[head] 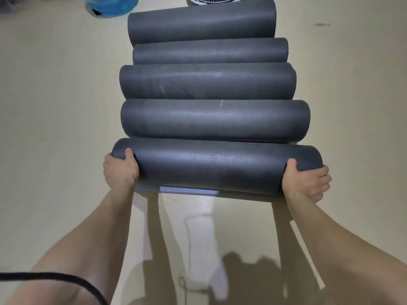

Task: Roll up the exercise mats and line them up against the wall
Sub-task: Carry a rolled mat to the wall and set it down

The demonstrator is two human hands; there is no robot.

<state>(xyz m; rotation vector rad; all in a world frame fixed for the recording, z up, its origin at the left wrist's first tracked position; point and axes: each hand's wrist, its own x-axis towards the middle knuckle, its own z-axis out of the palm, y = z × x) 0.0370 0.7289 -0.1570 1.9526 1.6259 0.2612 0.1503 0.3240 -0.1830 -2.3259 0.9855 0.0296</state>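
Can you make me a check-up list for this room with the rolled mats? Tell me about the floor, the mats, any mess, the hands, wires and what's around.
Surface: beige floor, shiny, with arm shadows in the foreground.
Job's things: four rolled mats, dark grey, lie side by side in a row; the nearest mat is rolled too, with a short flat end showing beneath it.
Clutter: blue object at the top left, cut off by the edge.
Grippers: left hand grips the nearest mat's left end; right hand grips its right end.
Cables: black cable crosses the left arm.
Surroundings: white fan grille at the top; no wall seen.
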